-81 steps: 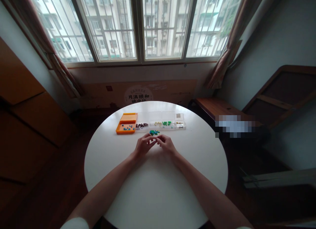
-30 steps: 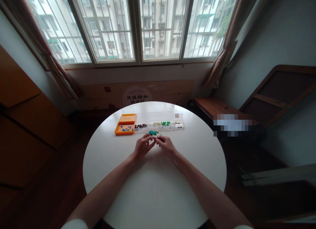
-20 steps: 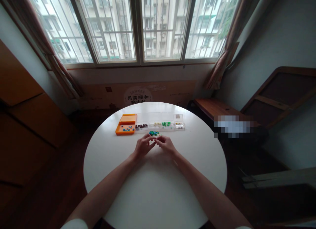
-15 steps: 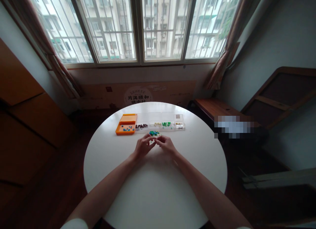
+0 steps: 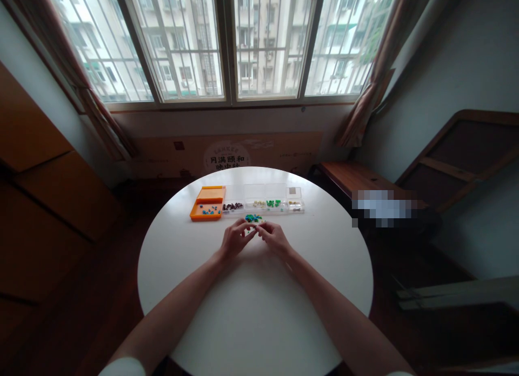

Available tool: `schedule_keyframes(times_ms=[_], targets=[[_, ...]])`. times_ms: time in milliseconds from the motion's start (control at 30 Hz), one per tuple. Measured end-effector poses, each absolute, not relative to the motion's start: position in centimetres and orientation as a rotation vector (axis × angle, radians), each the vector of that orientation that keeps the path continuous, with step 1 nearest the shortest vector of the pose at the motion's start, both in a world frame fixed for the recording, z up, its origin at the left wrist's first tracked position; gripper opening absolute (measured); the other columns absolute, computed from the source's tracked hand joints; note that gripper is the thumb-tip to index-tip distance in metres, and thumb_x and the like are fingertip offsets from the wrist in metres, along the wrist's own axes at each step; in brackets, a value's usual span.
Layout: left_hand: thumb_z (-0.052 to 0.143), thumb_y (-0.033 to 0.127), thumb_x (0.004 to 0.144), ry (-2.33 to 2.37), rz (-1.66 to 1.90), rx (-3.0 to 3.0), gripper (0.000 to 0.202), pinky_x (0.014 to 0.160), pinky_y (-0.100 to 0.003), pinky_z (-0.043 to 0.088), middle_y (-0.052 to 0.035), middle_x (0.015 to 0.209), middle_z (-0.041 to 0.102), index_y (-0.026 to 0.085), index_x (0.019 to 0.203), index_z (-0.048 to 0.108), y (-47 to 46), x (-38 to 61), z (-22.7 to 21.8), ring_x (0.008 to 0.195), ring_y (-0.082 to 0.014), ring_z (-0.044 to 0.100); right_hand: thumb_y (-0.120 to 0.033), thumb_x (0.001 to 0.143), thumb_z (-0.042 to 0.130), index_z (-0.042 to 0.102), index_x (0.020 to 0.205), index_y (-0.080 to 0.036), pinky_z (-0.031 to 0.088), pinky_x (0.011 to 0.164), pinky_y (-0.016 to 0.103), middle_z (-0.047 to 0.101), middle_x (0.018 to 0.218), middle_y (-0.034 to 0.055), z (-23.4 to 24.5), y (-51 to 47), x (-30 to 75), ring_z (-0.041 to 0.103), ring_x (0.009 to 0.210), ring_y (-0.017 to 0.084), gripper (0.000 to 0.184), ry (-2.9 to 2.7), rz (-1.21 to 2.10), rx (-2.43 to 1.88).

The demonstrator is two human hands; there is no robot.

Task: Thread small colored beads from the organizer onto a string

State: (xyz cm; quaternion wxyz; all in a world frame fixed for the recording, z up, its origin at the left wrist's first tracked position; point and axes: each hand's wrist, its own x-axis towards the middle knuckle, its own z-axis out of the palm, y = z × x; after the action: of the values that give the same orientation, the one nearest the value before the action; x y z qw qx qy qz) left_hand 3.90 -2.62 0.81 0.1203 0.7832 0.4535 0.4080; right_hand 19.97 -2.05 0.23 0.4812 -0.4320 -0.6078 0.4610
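My left hand (image 5: 235, 237) and my right hand (image 5: 273, 236) meet over the white table with their fingertips pinched close together. A tiny dark piece seems to sit between the fingertips, too small to name. Just beyond the fingers lies a small pile of green and blue pieces (image 5: 253, 218), partly hidden by my hands. Behind it stand an orange box (image 5: 206, 217) with blue pieces inside and a row of clear open boxes. These hold dark brown pieces (image 5: 232, 206), cream pieces (image 5: 259, 204) and green pieces (image 5: 273, 203).
The round white table (image 5: 251, 306) spreads under my forearms. At the far right of the row, a small clear box (image 5: 294, 208) holds a few yellowish bits. A wooden bench (image 5: 357, 179) stands beyond the table to the right, below a window wall with curtains.
Both hands stay almost in place, with only a slight shift of the fingertips. The dark piece between them shows a little more now.
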Motion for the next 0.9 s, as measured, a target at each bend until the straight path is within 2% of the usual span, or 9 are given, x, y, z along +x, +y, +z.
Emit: schedule_keyframes(times_ms=[300,733,900], targets=[[0.051,0.03,0.085,1.265,1.226,2.292,0.02,0.052,-0.016,0.04,-0.001,0.079,0.059,0.021,0.093,0.066,-2.46,3.81,0.48,0.054,-0.0047,0.05,-0.048,0.07,0.059,0.061,0.073,-0.014,0.04,0.046,0.023,0.055,0.054,-0.0003,0.4,-2.13,19.83,0.049,0.048,0.01,0.034,-1.435,1.126,-1.074],[0.051,0.033,0.084,1.393,1.191,2.253,0.021,0.054,-0.017,0.041,-0.0009,0.077,0.06,0.019,0.084,0.067,-2.63,3.91,1.01,0.054,-0.0052,0.051,-0.044,0.072,0.059,0.062,0.078,-0.014,0.042,0.047,0.022,0.057,0.057,0.0007,-0.14,-1.98,19.83,0.053,0.053,0.011,0.031,-1.488,1.101,-1.047],[0.052,0.034,0.084,1.387,1.21,2.242,0.021,0.054,-0.018,0.042,-0.0012,0.079,0.06,0.02,0.091,0.066,-2.64,3.98,0.86,0.054,-0.0051,0.051,-0.045,0.073,0.058,0.061,0.077,-0.014,0.041,0.046,0.022,0.056,0.057,0.0006,0.07,-2.06,19.8,0.052,0.052,0.011,0.032,-1.482,1.092,-1.059]])
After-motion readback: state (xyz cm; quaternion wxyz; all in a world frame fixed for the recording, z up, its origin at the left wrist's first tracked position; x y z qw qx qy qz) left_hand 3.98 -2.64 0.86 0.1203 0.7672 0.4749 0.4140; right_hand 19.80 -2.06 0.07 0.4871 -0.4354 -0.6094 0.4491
